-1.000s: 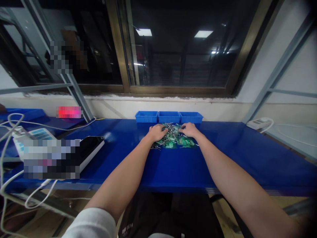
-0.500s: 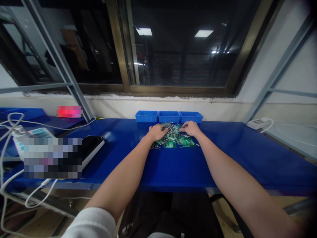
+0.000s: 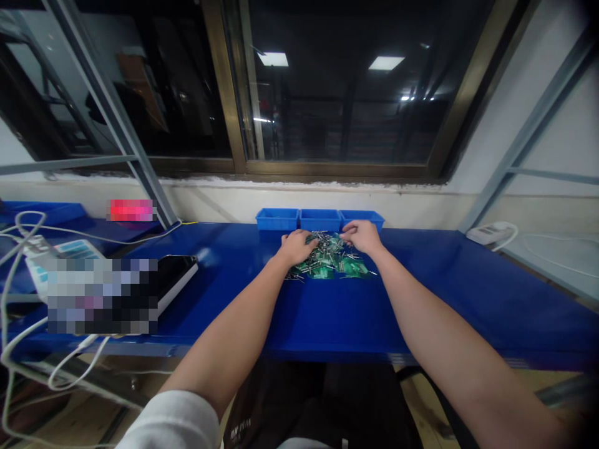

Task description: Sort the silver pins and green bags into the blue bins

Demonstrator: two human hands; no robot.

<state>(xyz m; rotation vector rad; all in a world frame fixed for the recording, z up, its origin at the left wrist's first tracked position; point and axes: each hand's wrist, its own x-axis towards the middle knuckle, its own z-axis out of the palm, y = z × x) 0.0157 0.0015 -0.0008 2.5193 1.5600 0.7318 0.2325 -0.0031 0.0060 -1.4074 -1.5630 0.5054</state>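
Note:
A loose pile of small metal pins or screws mixed with green pieces (image 3: 322,265) lies on the blue table. On the left side of the pile rests my left hand (image 3: 297,247), fingers lying over it and the thumb apart. My right hand (image 3: 364,236) is at the pile's back right, just in front of the right blue tray. Its thumb and fingertips are pressed together; whatever is between them is too small to make out. Behind the pile stand three blue trays, the left tray (image 3: 277,219), the middle tray (image 3: 321,220) and the right tray (image 3: 379,221).
A dark-screened device (image 3: 175,274) lies on the table's left, with white cables (image 3: 93,358) near it. At the right back is a white power strip (image 3: 491,233). Grey metal frame posts (image 3: 154,193) rise at the sides. A window (image 3: 346,93) is behind.
My right hand has lifted slightly up and back, toward the right tray. My left hand stays almost where it was on the pile.

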